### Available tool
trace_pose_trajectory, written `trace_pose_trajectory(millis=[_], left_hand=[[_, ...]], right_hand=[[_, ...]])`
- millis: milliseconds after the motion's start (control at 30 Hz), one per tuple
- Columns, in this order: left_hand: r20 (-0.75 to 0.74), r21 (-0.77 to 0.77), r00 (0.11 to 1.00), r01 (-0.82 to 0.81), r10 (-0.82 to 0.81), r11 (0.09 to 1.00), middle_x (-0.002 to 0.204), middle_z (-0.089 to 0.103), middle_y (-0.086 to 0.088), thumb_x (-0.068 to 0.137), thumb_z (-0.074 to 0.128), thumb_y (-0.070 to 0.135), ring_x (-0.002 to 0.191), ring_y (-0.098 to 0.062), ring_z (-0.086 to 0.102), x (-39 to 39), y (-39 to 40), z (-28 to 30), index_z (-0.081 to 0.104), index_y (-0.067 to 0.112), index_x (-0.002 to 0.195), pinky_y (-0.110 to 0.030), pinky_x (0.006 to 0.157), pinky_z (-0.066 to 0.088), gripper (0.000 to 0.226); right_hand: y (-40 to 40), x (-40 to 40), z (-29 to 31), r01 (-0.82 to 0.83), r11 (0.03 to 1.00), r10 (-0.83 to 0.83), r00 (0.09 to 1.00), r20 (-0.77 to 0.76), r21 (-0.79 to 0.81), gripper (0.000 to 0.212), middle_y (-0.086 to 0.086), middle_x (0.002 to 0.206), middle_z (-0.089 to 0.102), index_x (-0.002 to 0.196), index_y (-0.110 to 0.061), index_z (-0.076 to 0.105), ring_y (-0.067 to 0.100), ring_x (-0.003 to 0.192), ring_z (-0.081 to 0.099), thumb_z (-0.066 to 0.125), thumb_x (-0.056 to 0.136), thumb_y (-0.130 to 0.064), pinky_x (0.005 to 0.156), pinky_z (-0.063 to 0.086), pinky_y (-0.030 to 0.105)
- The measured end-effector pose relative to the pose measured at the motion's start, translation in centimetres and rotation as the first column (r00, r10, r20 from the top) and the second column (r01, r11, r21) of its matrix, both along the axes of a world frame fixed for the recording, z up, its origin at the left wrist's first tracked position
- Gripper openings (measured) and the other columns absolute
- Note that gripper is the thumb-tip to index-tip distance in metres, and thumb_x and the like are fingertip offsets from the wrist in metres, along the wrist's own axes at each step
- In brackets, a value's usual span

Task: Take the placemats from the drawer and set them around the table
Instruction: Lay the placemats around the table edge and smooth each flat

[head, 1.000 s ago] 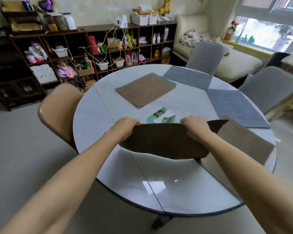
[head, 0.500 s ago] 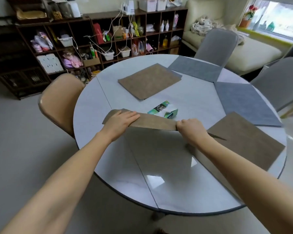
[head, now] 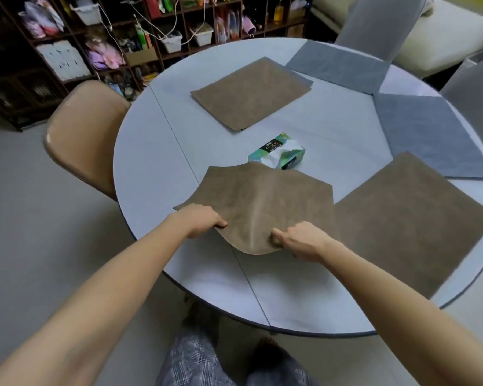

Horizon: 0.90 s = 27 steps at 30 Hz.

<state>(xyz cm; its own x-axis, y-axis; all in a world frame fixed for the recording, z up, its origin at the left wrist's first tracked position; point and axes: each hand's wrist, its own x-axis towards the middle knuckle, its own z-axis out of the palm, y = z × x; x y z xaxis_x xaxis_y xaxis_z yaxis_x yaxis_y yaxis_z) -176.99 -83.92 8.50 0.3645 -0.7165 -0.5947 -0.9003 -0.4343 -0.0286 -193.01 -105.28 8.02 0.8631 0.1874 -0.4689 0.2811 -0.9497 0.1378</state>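
We hold a brown, suede-like rectangular placemat (head: 262, 201) over the near side of the round pale-grey table (head: 156, 151). Our left hand (head: 201, 221) pinches its near edge, thumb on top and fingers curled under. Our right hand (head: 299, 240) pinches the same edge a little way along, thumb on the upper face.

Between the two grips the edge sags in a soft curve, and the far corners droop toward the table, one just reaching the green tissue box (head: 279, 151). From that we judge the mat light, limp and slightly grippy, not stiff. Held close together, our hands let the middle belly and buckle. It would handle better taken nearer the two near corners, keeping the edge taut so it lies flat.

Two more brown mats (head: 251, 93) and two grey mats (head: 430, 137) already lie around the table, well apart from this one's spot.
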Motion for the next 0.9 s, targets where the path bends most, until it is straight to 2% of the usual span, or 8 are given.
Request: trace_pose_trajectory(millis=[67, 133, 233, 367, 500, 667, 767, 900], left_hand=[[0.012, 0.088, 0.997, 0.069, -0.07, 0.994, 0.136, 0.051, -0.002, 0.088, 0.034, -0.01, 0.117, -0.029, 0.053, 0.4, -0.7, 0.3, 0.044, 0.031, 0.139, -0.03, 0.08, 0.04, 0.066], [-0.008, 0.159, 0.992, 0.127, -0.127, 0.979, 0.127, 0.055, -0.007, 0.088, 0.034, -0.01, 0.108, -0.031, 0.056, 0.5, -1.2, 0.3, 0.054, 0.02, 0.129, -0.034, 0.077, 0.043, 0.055], [-0.029, 0.177, 0.971, 0.238, -0.236, 0.955, 0.116, 0.061, -0.011, 0.083, 0.04, -0.012, 0.091, -0.03, 0.057, 1.5, -1.4, -1.4, 0.06, 0.009, 0.11, -0.037, 0.08, 0.049, 0.041], [-0.01, 0.123, 0.913, 0.406, -0.408, 0.905, 0.117, 0.06, -0.012, 0.085, 0.044, -0.011, 0.101, -0.031, 0.062, 3.4, 0.6, -3.1, 0.058, 0.007, 0.117, -0.035, 0.072, 0.044, 0.039], [0.019, 0.104, 0.845, 0.53, -0.534, 0.842, 0.118, 0.061, -0.013, 0.09, 0.039, -0.007, 0.103, -0.031, 0.062, 4.9, 2.8, -3.4, 0.057, 0.004, 0.12, -0.036, 0.072, 0.043, 0.037], [-0.057, 0.113, 0.811, 0.585, -0.583, 0.803, 0.121, 0.059, -0.014, 0.091, 0.037, -0.007, 0.107, -0.032, 0.06, 6.2, 5.0, -3.9, 0.055, 0.004, 0.123, -0.037, 0.076, 0.044, 0.039], [-0.075, 0.105, 0.774, 0.633, -0.629, 0.767, 0.116, 0.06, -0.017, 0.09, 0.036, -0.008, 0.102, -0.034, 0.06, 6.0, 6.7, -4.8, 0.052, 0.002, 0.123, -0.036, 0.071, 0.041, 0.037], [-0.095, 0.119, 0.77, 0.638, -0.631, 0.761, 0.117, 0.06, -0.015, 0.095, 0.04, 0.002, 0.103, -0.033, 0.06, 6.1, 6.7, -4.9, 0.053, 0.006, 0.122, -0.036, 0.071, 0.041, 0.031]], right_hand=[[0.9, 0.0, -0.8, 0.053, 0.999, -0.053, 0.998, -0.032, 0.004, 0.046, 0.016, 0.1, 0.067, 0.135, -0.011, 0.033, 0.036, 0.087, 0.063, 0.042, 0.09, -0.007, 0.06, 0.034, 0.035], [2.1, 0.0, -2.0, 0.119, 0.993, -0.12, 0.987, -0.103, -0.016, 0.06, 0.016, 0.106, 0.065, 0.147, -0.014, 0.019, 0.036, 0.093, 0.062, 0.041, 0.091, -0.008, 0.062, 0.034, 0.035], [3.5, 0.5, -4.1, 0.302, 0.951, -0.31, 0.931, -0.194, -0.068, 0.055, 0.013, 0.118, 0.061, 0.146, -0.015, 0.024, 0.034, 0.102, 0.061, 0.038, 0.093, -0.007, 0.069, 0.042, 0.037], [7.1, 0.7, -5.1, 0.597, 0.794, -0.608, 0.787, -0.109, -0.114, 0.05, 0.014, 0.135, 0.044, 0.146, -0.013, 0.023, 0.035, 0.115, 0.053, 0.033, 0.098, -0.007, 0.083, 0.045, 0.041], [11.9, 1.6, -5.6, 0.754, 0.637, -0.767, 0.641, -0.032, -0.16, 0.047, 0.014, 0.133, 0.045, 0.145, -0.006, 0.025, 0.034, 0.113, 0.054, 0.032, 0.098, -0.004, 0.081, 0.045, 0.039], [16.8, 1.7, -6.8, 0.855, 0.488, -0.865, 0.5, 0.032, -0.175, 0.051, 0.018, 0.135, 0.045, 0.145, -0.003, 0.025, 0.034, 0.11, 0.055, 0.036, 0.095, 0.001, 0.08, 0.047, 0.037], [18.6, 1.2, -7.1, 0.881, 0.44, -0.891, 0.453, 0.042, -0.176, 0.056, 0.022, 0.143, 0.037, 0.15, -0.008, 0.016, 0.035, 0.113, 0.054, 0.032, 0.097, 0.001, 0.08, 0.048, 0.037], [19.5, 1.1, -7.3, 0.894, 0.411, -0.904, 0.425, 0.051, -0.18, 0.054, 0.02, 0.133, 0.046, 0.147, -0.007, 0.021, 0.034, 0.109, 0.055, 0.033, 0.096, 0.002, 0.077, 0.047, 0.036]])
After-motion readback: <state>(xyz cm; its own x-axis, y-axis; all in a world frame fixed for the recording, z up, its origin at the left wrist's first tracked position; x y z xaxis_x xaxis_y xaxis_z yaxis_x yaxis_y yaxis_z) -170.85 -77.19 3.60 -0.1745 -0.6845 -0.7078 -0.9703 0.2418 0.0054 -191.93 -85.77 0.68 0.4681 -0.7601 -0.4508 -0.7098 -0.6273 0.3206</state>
